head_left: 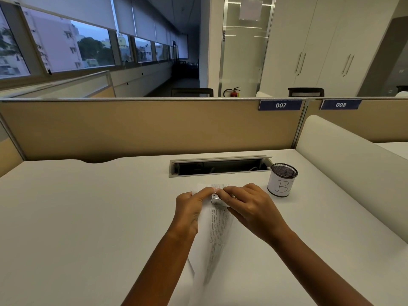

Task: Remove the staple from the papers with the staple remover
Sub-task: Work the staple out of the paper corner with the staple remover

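Here the papers [217,230] are held raised off the desk [88,217], their long axis running away from the body toward the mesh cup [282,180]. Their far corner is pinched by the left hand [191,209]; the staple remover [217,199] is gripped there by the right hand [248,205], nearer the cup. The staple cannot be made out. Beyond the cup, a cable tray [220,165] and partition [143,127] are seen.

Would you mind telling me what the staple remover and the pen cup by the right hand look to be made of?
The staple remover looks like bright metal: it is silvery with glinting highlights. The pen cup appears to be black wire mesh, its rim see-through, wrapped in what looks like matte white paper with a handwritten "B".
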`<act>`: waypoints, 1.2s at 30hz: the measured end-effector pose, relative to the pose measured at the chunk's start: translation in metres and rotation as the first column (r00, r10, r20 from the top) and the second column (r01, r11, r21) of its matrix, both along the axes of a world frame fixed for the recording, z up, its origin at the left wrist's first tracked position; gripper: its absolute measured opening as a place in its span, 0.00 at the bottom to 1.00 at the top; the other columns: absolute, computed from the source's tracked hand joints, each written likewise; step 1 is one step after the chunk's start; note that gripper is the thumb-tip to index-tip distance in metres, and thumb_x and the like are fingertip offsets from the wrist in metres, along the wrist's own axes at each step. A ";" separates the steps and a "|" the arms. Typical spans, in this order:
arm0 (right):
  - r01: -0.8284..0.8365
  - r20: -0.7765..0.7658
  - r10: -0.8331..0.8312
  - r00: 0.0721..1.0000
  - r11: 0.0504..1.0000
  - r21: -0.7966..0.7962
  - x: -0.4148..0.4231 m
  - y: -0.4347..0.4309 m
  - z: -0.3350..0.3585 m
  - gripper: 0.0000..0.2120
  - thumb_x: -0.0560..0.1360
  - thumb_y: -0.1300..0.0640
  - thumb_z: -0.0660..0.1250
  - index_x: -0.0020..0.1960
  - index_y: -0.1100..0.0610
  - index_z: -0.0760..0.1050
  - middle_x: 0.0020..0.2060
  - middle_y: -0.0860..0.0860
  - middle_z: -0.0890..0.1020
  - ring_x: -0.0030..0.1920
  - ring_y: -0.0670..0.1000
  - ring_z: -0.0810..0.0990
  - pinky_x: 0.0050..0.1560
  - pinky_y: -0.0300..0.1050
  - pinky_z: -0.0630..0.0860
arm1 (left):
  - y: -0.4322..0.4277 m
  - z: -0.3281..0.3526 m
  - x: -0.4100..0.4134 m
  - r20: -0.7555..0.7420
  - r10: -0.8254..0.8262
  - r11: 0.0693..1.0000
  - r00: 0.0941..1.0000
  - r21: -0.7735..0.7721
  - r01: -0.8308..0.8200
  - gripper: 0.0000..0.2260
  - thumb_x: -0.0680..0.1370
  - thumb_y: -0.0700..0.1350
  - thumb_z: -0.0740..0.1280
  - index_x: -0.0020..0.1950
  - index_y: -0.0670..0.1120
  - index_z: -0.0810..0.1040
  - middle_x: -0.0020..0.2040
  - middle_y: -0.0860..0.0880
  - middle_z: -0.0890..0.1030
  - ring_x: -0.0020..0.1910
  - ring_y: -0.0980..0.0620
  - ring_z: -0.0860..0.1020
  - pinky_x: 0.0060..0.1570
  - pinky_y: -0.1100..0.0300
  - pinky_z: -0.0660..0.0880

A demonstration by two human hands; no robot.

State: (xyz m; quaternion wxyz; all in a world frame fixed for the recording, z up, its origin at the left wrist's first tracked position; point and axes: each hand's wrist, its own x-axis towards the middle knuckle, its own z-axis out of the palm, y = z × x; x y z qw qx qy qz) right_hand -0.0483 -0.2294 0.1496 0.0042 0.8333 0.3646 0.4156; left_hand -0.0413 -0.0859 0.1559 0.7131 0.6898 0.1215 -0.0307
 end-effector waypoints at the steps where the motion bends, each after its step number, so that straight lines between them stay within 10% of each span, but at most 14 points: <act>1: -0.005 0.002 0.005 1.000 1.000 -0.001 0.001 -0.001 -0.001 0.20 0.56 0.58 0.80 0.47 0.59 0.83 0.39 0.53 0.86 0.31 0.50 0.82 0.30 0.36 0.76 | 0.000 -0.001 0.001 -0.004 -0.001 1.000 1.000 -0.005 0.001 0.19 0.73 0.48 0.66 0.58 0.37 0.73 0.50 0.40 0.76 0.46 0.44 0.73 0.45 0.56 0.71; 9: 0.072 -0.301 0.026 0.953 0.948 0.310 0.012 -0.002 -0.018 0.16 0.65 0.56 0.71 0.52 0.57 0.81 0.44 0.54 0.84 0.37 0.50 0.83 0.34 0.33 0.77 | 0.002 -0.002 0.008 -0.003 0.027 0.996 1.000 -0.084 -0.028 0.12 0.74 0.47 0.66 0.51 0.40 0.73 0.47 0.41 0.77 0.45 0.43 0.76 0.41 0.56 0.74; 12: 0.324 -0.588 0.060 0.807 0.787 0.525 0.023 -0.010 -0.039 0.12 0.71 0.58 0.70 0.53 0.59 0.80 0.45 0.53 0.75 0.38 0.44 0.75 0.36 0.25 0.68 | 0.007 -0.001 0.013 0.047 0.055 0.993 0.997 -0.107 -0.050 0.05 0.74 0.45 0.65 0.41 0.44 0.73 0.40 0.46 0.78 0.37 0.49 0.78 0.34 0.63 0.74; 17: 0.738 -0.863 0.036 0.504 0.502 0.452 0.052 -0.042 -0.096 0.11 0.70 0.58 0.69 0.35 0.65 0.75 0.30 0.54 0.73 0.32 0.51 0.70 0.29 0.35 0.60 | 0.010 -0.001 0.017 0.065 0.116 0.980 0.991 -0.167 -0.104 0.04 0.74 0.43 0.65 0.39 0.45 0.73 0.44 0.45 0.78 0.35 0.53 0.77 0.30 0.65 0.74; 22: 0.893 -0.920 0.115 0.374 0.222 0.391 0.055 -0.065 -0.131 0.09 0.66 0.58 0.73 0.42 0.58 0.75 0.43 0.55 0.78 0.42 0.53 0.75 0.33 0.41 0.67 | 0.008 -0.004 0.021 0.068 0.159 0.970 0.985 -0.198 -0.143 0.02 0.75 0.43 0.65 0.42 0.46 0.74 0.47 0.45 0.78 0.36 0.53 0.77 0.34 0.62 0.75; 36: 0.921 -0.947 0.110 0.303 0.220 0.320 0.064 -0.086 -0.152 0.13 0.69 0.63 0.70 0.27 0.58 0.73 0.24 0.52 0.74 0.32 0.54 0.73 0.33 0.43 0.66 | 0.000 0.000 0.029 0.048 0.192 0.960 0.980 -0.217 -0.177 0.02 0.75 0.42 0.64 0.44 0.45 0.72 0.49 0.43 0.77 0.48 0.44 0.76 0.37 0.60 0.74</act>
